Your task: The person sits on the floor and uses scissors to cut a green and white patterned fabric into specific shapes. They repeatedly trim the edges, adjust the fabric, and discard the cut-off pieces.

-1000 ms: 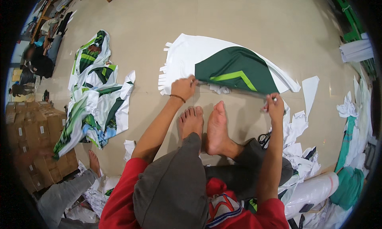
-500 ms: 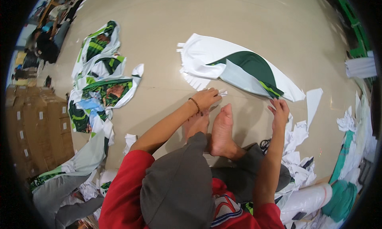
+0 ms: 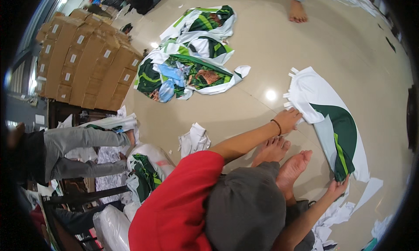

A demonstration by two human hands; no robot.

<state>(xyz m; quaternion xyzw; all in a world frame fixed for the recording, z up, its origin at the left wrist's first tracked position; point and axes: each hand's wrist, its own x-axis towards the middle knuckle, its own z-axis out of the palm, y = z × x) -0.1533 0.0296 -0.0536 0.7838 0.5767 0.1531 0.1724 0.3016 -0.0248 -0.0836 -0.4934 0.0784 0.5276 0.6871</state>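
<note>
A white and dark green fabric panel (image 3: 347,128) with a bright green stripe and a pale grey strip lies on the floor in front of me. Short white tabs stick out along its far left edge. My left hand (image 3: 288,121) is at the panel's near left edge, fingers closed on the white cloth there. Further right, my right hand (image 3: 338,187) pinches the narrow green end of the same panel, its fingertips partly hidden. My bare feet (image 3: 293,166) rest on the floor between my arms.
Crumpled printed fabric pieces (image 3: 209,74) lie far left. Stacked cardboard boxes (image 3: 87,61) stand behind them. White scraps (image 3: 194,139) lie left of me, more cloth scraps (image 3: 336,218) at my right. A person in grey trousers (image 3: 87,139) is at left; another person's foot (image 3: 298,12) shows beyond.
The view has swung left, bringing the boxes and other people further in. My left hand has closed in on the panel's edge; my right hand stays at its narrow end.
</note>
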